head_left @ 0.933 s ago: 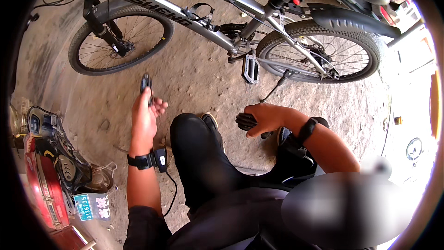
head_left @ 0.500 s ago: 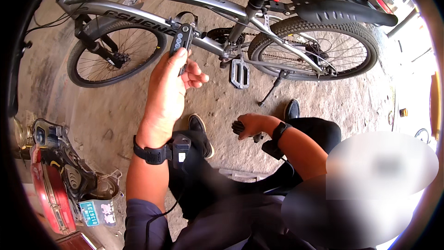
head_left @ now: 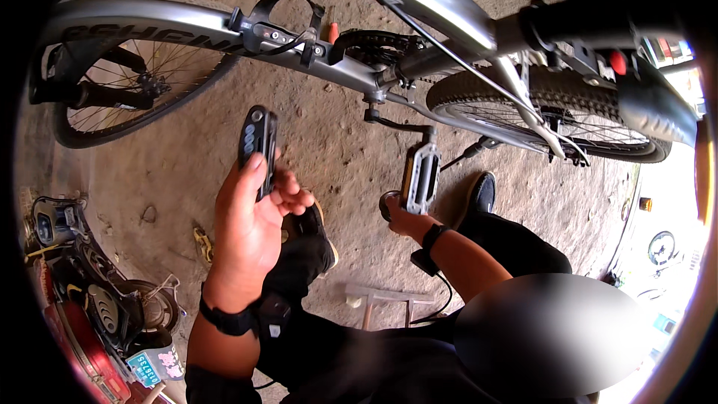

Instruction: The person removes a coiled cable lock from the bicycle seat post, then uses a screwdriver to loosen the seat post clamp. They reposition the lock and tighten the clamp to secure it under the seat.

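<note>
My left hand (head_left: 250,221) is closed round a black folding multi-tool (head_left: 258,142), held upright below the grey bicycle's frame (head_left: 344,75). Its thumb presses the tool's side, and a black bottle cage (head_left: 288,30) is fixed to the tube just above. Lower and to the right, my right hand (head_left: 410,224) is partly covered by the bicycle's pedal (head_left: 422,178). A dark, rounded thing (head_left: 387,206) shows at its fingers; its kind is not clear. The multi-tool is apart from the bicycle.
Behind the frame lies something with an orange-red handle (head_left: 333,32). The rear wheel (head_left: 523,97) and kickstand (head_left: 471,151) stand to the right. Several objects, among them a red case (head_left: 78,344), crowd the lower left. A small wooden stool (head_left: 389,295) is by my legs.
My view has moved closer to the bicycle, which now looks larger. The multi-tool, earlier overlapping the frame tube, now appears below it. The pedal now partly covers my right hand.
</note>
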`<move>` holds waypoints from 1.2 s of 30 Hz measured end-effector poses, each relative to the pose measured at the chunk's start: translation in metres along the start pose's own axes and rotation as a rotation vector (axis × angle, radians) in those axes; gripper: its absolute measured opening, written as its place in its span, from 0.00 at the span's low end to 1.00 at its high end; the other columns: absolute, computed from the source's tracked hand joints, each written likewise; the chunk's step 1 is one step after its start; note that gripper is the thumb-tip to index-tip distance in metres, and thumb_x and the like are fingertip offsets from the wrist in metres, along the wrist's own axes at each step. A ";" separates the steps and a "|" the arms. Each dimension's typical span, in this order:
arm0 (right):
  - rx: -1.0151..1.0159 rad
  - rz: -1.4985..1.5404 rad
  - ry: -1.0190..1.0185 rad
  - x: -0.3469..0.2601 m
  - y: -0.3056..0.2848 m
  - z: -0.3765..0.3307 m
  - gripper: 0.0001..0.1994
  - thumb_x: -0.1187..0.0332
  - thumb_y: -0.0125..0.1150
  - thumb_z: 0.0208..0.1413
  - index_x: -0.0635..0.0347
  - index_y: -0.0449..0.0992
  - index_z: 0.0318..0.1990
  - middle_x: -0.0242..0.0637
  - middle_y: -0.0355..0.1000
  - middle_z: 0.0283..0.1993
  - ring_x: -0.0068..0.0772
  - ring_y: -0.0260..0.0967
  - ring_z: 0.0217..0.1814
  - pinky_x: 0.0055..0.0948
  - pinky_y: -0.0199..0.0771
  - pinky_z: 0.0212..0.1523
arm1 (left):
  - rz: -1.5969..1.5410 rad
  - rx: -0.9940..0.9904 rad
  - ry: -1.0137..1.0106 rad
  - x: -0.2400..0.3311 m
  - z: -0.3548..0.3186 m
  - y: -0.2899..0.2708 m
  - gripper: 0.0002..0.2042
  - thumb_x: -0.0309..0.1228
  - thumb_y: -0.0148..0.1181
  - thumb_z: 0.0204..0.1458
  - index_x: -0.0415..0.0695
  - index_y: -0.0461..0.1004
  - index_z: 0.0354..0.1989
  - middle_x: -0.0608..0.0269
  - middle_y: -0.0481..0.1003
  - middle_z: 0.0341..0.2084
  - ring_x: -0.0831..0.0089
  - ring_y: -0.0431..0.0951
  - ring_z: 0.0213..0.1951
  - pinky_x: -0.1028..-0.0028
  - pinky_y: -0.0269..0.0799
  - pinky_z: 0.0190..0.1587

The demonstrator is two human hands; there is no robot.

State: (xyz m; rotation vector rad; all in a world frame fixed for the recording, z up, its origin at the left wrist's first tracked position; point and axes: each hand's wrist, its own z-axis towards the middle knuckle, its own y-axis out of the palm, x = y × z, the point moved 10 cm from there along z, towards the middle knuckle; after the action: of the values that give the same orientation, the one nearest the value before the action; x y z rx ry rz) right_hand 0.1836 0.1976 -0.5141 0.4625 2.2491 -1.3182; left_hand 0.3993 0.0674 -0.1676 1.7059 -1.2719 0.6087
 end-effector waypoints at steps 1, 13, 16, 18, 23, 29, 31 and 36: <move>0.247 0.268 -0.043 0.015 0.006 0.003 0.16 0.63 0.62 0.56 0.53 0.75 0.51 0.35 0.76 0.45 0.42 0.74 0.50 0.38 0.76 0.51 | -0.008 0.000 -0.004 0.001 0.001 -0.002 0.21 0.49 0.51 0.66 0.42 0.73 0.51 0.65 0.74 0.29 0.68 0.77 0.32 0.69 0.71 0.38; -0.197 -0.022 0.098 0.031 0.059 0.019 0.26 0.62 0.75 0.45 0.54 0.77 0.54 0.43 0.78 0.53 0.49 0.75 0.59 0.44 0.74 0.57 | -0.095 -0.054 0.003 0.000 -0.006 0.001 0.21 0.49 0.51 0.66 0.43 0.72 0.54 0.64 0.75 0.31 0.68 0.77 0.34 0.68 0.72 0.40; -0.472 0.387 0.066 -0.005 0.015 0.009 0.22 0.59 0.71 0.52 0.54 0.79 0.54 0.42 0.81 0.49 0.46 0.79 0.53 0.40 0.78 0.52 | -0.125 -0.110 0.025 -0.001 -0.015 0.010 0.21 0.49 0.52 0.65 0.43 0.72 0.54 0.63 0.75 0.32 0.67 0.78 0.34 0.67 0.72 0.40; -0.544 0.019 -0.145 -0.059 -0.055 -0.015 0.22 0.53 0.68 0.55 0.50 0.80 0.54 0.40 0.81 0.50 0.42 0.78 0.55 0.40 0.76 0.54 | -0.093 -0.181 0.092 0.001 -0.018 0.024 0.20 0.47 0.53 0.65 0.43 0.72 0.55 0.63 0.76 0.35 0.65 0.79 0.37 0.67 0.72 0.41; -0.714 0.120 -0.228 -0.133 -0.163 -0.083 0.24 0.52 0.71 0.56 0.55 0.80 0.55 0.40 0.82 0.48 0.37 0.79 0.51 0.36 0.77 0.54 | -0.068 -0.342 0.172 0.005 -0.036 0.064 0.18 0.41 0.58 0.65 0.42 0.69 0.55 0.60 0.78 0.40 0.67 0.82 0.39 0.70 0.74 0.42; -0.315 0.699 -0.266 -0.197 -0.300 -0.132 0.26 0.53 0.70 0.59 0.59 0.77 0.58 0.36 0.82 0.47 0.30 0.79 0.49 0.30 0.78 0.51 | 0.211 -0.429 0.304 -0.002 -0.052 0.096 0.22 0.34 0.65 0.60 0.40 0.66 0.59 0.61 0.77 0.42 0.73 0.80 0.40 0.75 0.74 0.42; -0.185 1.055 -0.283 -0.196 -0.328 -0.136 0.31 0.55 0.70 0.60 0.62 0.70 0.65 0.41 0.80 0.50 0.32 0.80 0.48 0.28 0.79 0.48 | 0.315 -0.450 0.402 -0.004 -0.055 0.104 0.25 0.24 0.69 0.55 0.39 0.65 0.59 0.63 0.76 0.43 0.80 0.77 0.41 0.77 0.74 0.45; -0.062 1.279 -0.245 -0.182 -0.328 -0.131 0.30 0.59 0.67 0.62 0.69 0.65 0.65 0.44 0.78 0.51 0.36 0.81 0.47 0.22 0.81 0.40 | 0.873 -0.403 0.888 0.005 -0.071 0.140 0.27 0.27 0.75 0.46 0.38 0.69 0.54 0.47 0.78 0.41 0.52 0.82 0.41 0.62 0.78 0.45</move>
State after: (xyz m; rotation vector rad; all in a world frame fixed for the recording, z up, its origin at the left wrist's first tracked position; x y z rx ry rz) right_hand 0.1329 0.1481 -0.1234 1.3152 1.2620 -0.5466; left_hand 0.2799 0.1170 -0.0785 0.3540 -1.2741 1.3118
